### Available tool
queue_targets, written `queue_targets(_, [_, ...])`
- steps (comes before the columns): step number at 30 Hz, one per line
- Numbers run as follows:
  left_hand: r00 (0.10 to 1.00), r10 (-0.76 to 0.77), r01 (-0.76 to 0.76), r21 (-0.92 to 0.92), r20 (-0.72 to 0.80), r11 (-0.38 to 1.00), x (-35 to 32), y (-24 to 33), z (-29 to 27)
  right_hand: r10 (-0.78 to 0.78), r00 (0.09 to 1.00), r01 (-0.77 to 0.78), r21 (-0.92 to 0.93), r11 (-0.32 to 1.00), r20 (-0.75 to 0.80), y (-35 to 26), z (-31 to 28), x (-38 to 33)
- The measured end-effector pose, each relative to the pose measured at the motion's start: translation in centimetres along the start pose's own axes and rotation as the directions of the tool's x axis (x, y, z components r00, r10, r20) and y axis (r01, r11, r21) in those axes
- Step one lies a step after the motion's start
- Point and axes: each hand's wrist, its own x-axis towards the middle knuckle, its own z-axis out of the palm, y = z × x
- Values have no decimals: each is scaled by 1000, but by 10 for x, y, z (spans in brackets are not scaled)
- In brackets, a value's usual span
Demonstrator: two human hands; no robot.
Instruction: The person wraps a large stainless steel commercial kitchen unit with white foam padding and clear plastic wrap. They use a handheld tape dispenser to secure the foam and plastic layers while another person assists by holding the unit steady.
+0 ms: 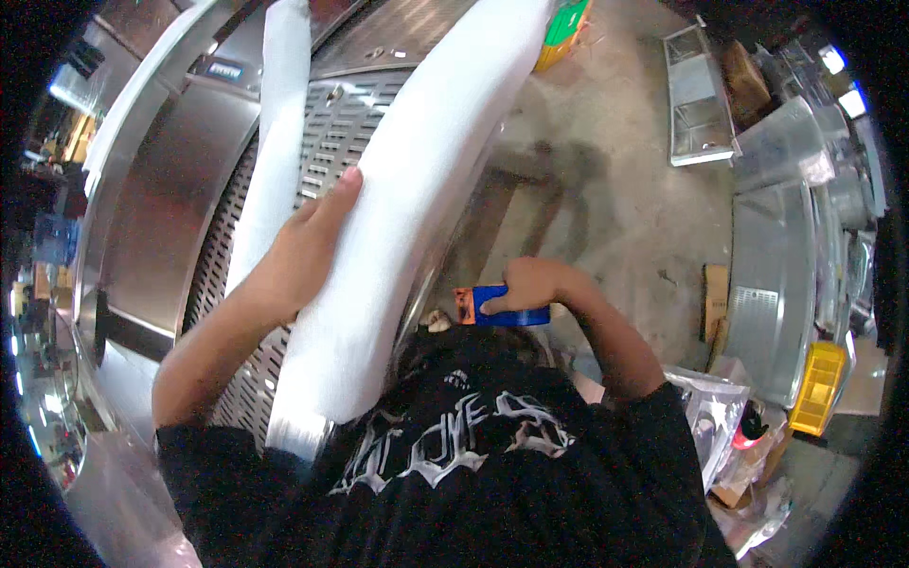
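black shirt (454, 473); r hand (530, 289) grips blue scraper (507, 310), l hand (308, 251) flat on white strip (398, 218).

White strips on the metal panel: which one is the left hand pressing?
The wider right strip; the left hand lies flat on it. The narrower strip beside it is untouched.

Stained concrete floor (606, 189), steel panels (699, 104) and yellow crate (820, 386) at right

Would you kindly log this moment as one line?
left hand: flat on white foam strip | right hand: grips blue-handled scraper | beneath: perforated steel panel
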Motion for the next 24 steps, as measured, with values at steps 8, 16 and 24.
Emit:
queue_targets(8, [743, 635, -656, 424, 213, 625, -11, 18, -22, 66, 996, -54, 170, 984, -63, 80, 91, 144])
queue_targets(16, [665, 525, -732, 603, 531, 317, -25, 5, -26, 3, 997, 29, 428, 903, -74, 77, 126, 165])
queue_targets(24, [842, 536, -268, 816, -59, 512, 56, -41, -83, 127, 988, -48, 608, 792, -87, 93, 150, 164])
